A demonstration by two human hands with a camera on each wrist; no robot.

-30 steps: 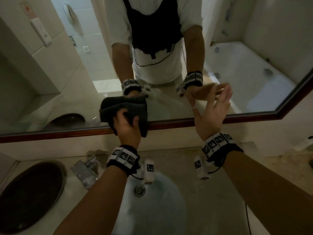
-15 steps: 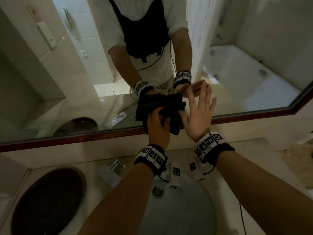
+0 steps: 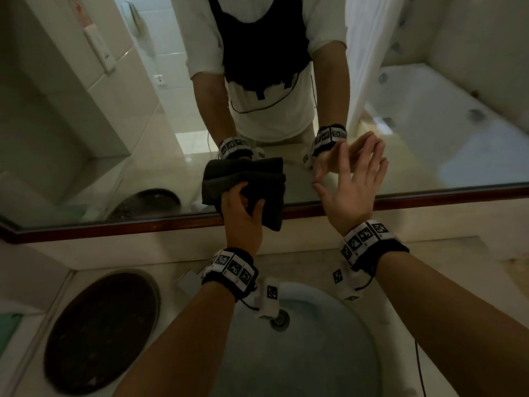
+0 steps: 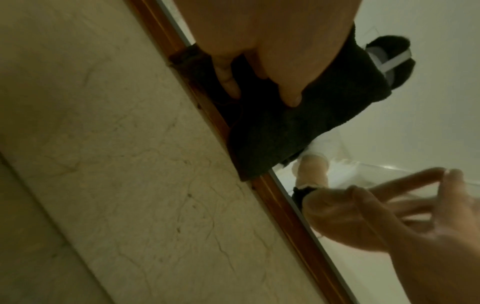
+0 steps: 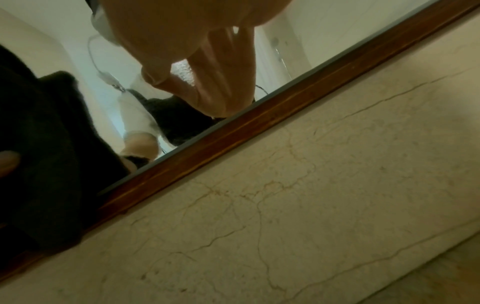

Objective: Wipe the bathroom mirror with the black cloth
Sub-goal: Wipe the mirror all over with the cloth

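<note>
My left hand (image 3: 242, 216) grips a folded black cloth (image 3: 252, 179) and holds it against the lower part of the mirror (image 3: 429, 138), with the cloth's bottom hanging over the brown wooden frame (image 3: 429, 197). In the left wrist view my fingers (image 4: 288, 88) dig into the cloth (image 4: 298, 127). To the right of the cloth, my right hand (image 3: 353, 181) is open, its straight fingers against the glass. The right wrist view has those fingers (image 5: 221, 82) meeting their reflection, with the cloth (image 5: 39, 154) at far left.
A pale basin (image 3: 300, 362) with a metal drain (image 3: 280, 320) lies directly below my wrists. A dark round tray (image 3: 100, 333) sits on the counter at left. A veined marble strip (image 5: 311, 205) runs under the mirror frame. The mirror reflects a person and a bathtub.
The cloth swept right along the mirror's lower edge until it met my right hand, then moved back left, leaving a gap. My right hand stays flat on the glass.
</note>
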